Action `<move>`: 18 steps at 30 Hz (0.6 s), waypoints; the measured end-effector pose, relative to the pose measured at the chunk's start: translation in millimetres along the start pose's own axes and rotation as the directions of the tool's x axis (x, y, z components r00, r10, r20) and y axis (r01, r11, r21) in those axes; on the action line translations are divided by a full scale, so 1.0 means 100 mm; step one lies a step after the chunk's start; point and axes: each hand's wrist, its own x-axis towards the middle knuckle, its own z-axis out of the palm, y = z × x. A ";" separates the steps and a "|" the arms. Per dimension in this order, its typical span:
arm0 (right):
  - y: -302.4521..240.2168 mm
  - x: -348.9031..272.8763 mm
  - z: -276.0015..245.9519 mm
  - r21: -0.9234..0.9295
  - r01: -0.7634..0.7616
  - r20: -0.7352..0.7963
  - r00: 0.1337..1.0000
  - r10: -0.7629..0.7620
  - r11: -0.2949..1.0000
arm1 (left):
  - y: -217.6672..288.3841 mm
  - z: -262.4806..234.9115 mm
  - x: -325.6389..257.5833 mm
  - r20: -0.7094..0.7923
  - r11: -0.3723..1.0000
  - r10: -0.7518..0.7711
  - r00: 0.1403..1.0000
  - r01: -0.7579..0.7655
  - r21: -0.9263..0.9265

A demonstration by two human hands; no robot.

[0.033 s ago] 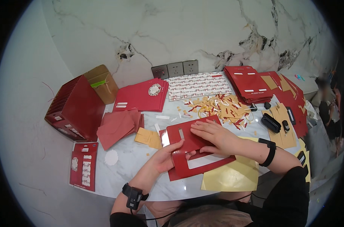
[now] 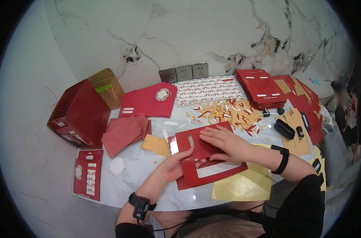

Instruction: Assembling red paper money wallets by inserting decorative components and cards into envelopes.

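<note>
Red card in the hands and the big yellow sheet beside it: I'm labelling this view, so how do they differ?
The red card has pale patches; the yellow sheet looks plain where visible. The left hand grips the red card and the right hand lies on it, while the yellow sheet lies ungripped. Both look thin.

Small white lettering (image 2: pixel 270 97) runs along lower edges — red folder stack (image 2: pixel 263 85), flat red pack (image 2: pixel 84 178).

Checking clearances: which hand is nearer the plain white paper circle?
Left: the left hand is right of the white paper circle, gripping the red card; the right hand lies farther right, on that card.
</note>
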 end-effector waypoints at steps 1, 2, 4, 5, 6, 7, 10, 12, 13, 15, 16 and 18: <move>0.03 0.01 0.02 0.016 -0.002 0.033 0.999 0.001 1.000 | 0.00 -0.01 0.00 -0.027 0.999 -0.038 0.999 0.038 -0.020; 0.06 0.03 0.04 0.031 -0.004 0.065 0.998 0.002 1.000 | 0.00 -0.01 -0.02 -0.028 0.999 -0.036 0.999 0.035 -0.015; 0.10 0.02 0.08 0.088 -0.021 0.068 0.998 0.015 0.996 | 0.01 0.01 -0.04 0.021 1.000 -0.013 1.000 0.013 0.010; 0.12 0.01 0.11 0.150 -0.038 0.076 0.997 0.027 0.988 | 0.00 0.03 -0.06 0.024 1.000 -0.012 1.000 0.012 0.017; 0.16 0.00 0.15 0.144 -0.038 0.069 0.997 0.028 0.989 | 0.00 0.06 -0.08 0.045 0.999 0.006 0.999 -0.008 0.034; 0.20 -0.02 0.21 0.190 -0.058 0.104 0.994 0.039 0.980 | 0.00 0.08 -0.10 0.067 0.998 0.023 0.997 -0.027 0.052; 0.22 -0.06 0.27 0.207 -0.055 0.111 0.993 0.032 0.977 | 0.01 0.06 -0.10 0.034 1.000 -0.024 0.999 0.024 0.018; 0.22 -0.06 0.29 0.202 -0.047 0.088 0.996 0.030 0.978 | 0.03 0.04 -0.10 0.020 0.999 -0.045 0.999 0.045 -0.014; 0.23 -0.05 0.30 0.157 0.016 -0.007 1.000 -0.015 0.987 | 0.03 0.03 -0.09 0.035 1.000 -0.019 0.999 0.019 -0.014; 0.18 -0.04 0.30 0.074 -0.020 -0.047 0.999 0.024 0.997 | 0.04 0.02 -0.08 0.048 1.000 -0.002 0.999 0.003 -0.009; 0.16 -0.05 0.30 -0.009 -0.054 -0.080 0.995 0.053 0.999 | 0.04 0.03 -0.08 0.016 0.999 -0.003 1.000 0.004 -0.035; 0.16 -0.07 0.28 -0.029 -0.083 -0.070 0.994 0.081 0.996 | 0.04 0.02 -0.08 -0.016 0.999 -0.010 1.000 0.010 -0.053</move>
